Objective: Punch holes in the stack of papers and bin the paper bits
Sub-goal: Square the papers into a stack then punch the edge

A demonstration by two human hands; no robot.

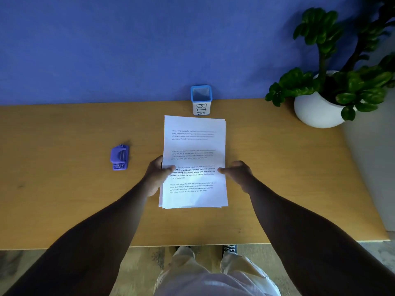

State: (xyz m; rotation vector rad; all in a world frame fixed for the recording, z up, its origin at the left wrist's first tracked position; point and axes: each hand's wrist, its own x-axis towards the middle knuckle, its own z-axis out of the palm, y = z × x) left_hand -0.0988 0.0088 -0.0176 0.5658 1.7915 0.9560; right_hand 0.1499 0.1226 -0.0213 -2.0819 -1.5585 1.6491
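Head view looks down on a wooden worktop set against a blue wall. At its middle, the stack of papers with printed text is held between both hands; its sheets are slightly fanned at the near and far edges. The left hand grips the stack's left edge, its thumb lying on top of the page and the other fingers hidden beneath. The right hand grips the right edge the same way, thumb on top and the rest of the fingers curled out of sight under the sheets. Whether the stack rests on the worktop or is lifted off it cannot be told.

Well to the left of the papers sits a purple hole punch, apart from both hands. Just beyond the stack's far edge, against the wall, stands a small blue-rimmed bin labelled "BIN". A potted plant in a white pot occupies the far right corner.
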